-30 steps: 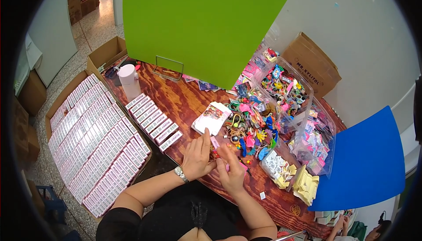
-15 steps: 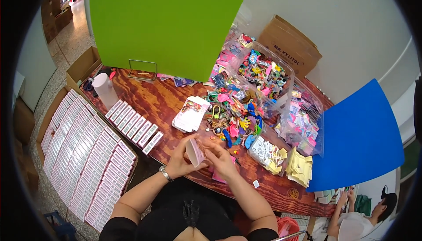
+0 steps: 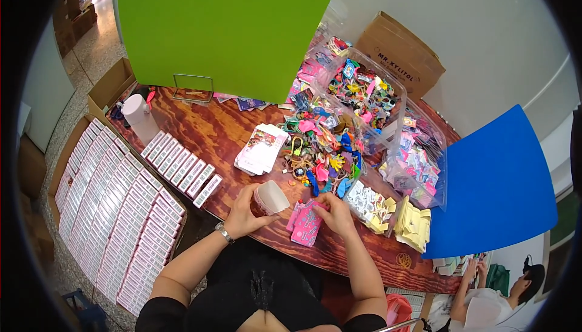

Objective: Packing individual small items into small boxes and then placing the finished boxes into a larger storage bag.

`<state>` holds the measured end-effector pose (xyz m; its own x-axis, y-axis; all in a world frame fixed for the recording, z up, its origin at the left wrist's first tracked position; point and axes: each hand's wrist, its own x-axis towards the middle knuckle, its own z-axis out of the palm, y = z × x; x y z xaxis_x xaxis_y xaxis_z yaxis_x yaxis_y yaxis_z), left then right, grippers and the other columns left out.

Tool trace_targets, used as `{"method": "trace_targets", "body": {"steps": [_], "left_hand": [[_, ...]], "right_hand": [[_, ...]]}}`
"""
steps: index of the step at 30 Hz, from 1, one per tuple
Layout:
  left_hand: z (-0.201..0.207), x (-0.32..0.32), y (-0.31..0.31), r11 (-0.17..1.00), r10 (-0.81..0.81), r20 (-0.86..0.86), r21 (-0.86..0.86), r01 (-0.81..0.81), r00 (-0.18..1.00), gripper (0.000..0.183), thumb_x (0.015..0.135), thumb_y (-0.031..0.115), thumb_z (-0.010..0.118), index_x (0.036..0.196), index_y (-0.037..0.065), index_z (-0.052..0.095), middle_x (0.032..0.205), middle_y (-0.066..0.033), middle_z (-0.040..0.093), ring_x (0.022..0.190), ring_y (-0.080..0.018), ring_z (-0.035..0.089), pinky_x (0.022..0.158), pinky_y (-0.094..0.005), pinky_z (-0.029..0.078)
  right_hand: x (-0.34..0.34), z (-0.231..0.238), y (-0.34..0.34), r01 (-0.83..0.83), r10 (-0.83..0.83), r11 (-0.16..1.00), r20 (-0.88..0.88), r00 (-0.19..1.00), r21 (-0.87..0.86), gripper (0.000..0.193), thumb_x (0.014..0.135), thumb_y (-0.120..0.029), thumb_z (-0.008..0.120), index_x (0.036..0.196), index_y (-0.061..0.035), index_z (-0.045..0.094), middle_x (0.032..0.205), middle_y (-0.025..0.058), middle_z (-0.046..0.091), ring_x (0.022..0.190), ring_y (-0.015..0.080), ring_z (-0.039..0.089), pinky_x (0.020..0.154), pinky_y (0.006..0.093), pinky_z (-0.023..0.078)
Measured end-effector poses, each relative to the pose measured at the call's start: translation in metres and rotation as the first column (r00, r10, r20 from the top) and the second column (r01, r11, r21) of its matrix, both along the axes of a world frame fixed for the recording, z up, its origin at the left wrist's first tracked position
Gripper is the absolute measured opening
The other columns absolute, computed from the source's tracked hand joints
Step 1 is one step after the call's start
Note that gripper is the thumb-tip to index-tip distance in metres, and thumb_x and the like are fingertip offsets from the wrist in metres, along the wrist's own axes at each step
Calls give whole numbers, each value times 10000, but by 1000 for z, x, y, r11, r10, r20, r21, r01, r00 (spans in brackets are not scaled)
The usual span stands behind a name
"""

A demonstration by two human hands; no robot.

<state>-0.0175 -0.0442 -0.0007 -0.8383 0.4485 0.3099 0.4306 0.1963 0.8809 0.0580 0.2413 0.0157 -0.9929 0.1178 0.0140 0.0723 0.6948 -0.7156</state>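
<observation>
My left hand (image 3: 242, 215) grips a small open paper box (image 3: 274, 197), pink outside and white inside, its mouth tilted up toward the right. My right hand (image 3: 337, 215) has thumb and fingers closed on the upper edge of a pink printed packet (image 3: 307, 228), which lies among similar pink pieces at the table's near edge. Beyond the box is a stack of flat white and pink cartons (image 3: 262, 150). A loose heap of colourful hair ties and small trinkets (image 3: 321, 156) spreads to the right of that stack.
Finished-looking boxes stand in a row (image 3: 182, 165) at left, beside a large carton packed with similar boxes (image 3: 115, 223). Clear tubs (image 3: 403, 105) of trinkets, folded yellow papers (image 3: 413, 226) and a blue panel (image 3: 491, 186) lie right. A green panel (image 3: 224, 29) rises behind. Another person (image 3: 494, 298) sits lower right.
Both hands were together at the box. Now my right hand has moved right onto the pink packet, while my left hand keeps the box, its open mouth now showing.
</observation>
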Motion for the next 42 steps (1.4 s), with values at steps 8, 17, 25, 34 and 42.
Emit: {"method": "trace_targets", "body": {"steps": [8, 17, 25, 34, 42], "left_hand": [[-12, 5, 8, 985, 75, -34, -152, -80, 997, 781, 694, 322, 882, 1288, -3, 494, 1188, -177, 570, 1114, -356, 517, 973, -430, 431], [-6, 9, 3, 982, 101, -116, -149, -118, 988, 744, 707, 284, 842, 1273, -33, 477, 1180, -215, 532, 1101, -394, 476, 973, -463, 400], [-7, 12, 4, 985, 79, -313, -121, -123, 946, 793, 669, 214, 849, 1308, -46, 458, 1215, -227, 537, 1129, -417, 480, 990, -476, 414], [-5, 10, 1, 979, 104, -193, -152, -135, 976, 843, 660, 261, 865, 1348, -7, 457, 1224, -210, 547, 1142, -390, 494, 997, -454, 418], [-5, 6, -3, 977, 133, -155, -148, -156, 979, 828, 669, 301, 865, 1332, -9, 476, 1199, -211, 561, 1120, -388, 511, 988, -451, 424]], "right_hand": [[-10, 63, -42, 119, -446, 751, -365, 818, -650, 75, 925, -46, 680, 998, -32, 672, 894, 15, 657, 735, 101, 594, 644, 256, 480], [-16, 58, -71, 13, 59, 994, -642, 764, 107, 107, 866, -17, 719, 968, -35, 692, 791, 93, 663, 674, 234, 593, 587, 328, 457], [-28, 55, -86, -137, 223, 974, -645, 731, 181, 198, 859, -17, 719, 1054, -51, 713, 909, 110, 694, 705, 267, 635, 633, 358, 505], [-124, -8, -10, -8, 279, 725, -284, 917, 688, 197, 869, -144, 655, 1061, -172, 689, 958, 66, 616, 905, 282, 626, 730, 416, 532], [-135, 36, 3, -103, 227, 867, -202, 953, 488, 161, 899, -250, 688, 922, -92, 703, 875, 100, 681, 853, 287, 677, 706, 402, 542]]}}
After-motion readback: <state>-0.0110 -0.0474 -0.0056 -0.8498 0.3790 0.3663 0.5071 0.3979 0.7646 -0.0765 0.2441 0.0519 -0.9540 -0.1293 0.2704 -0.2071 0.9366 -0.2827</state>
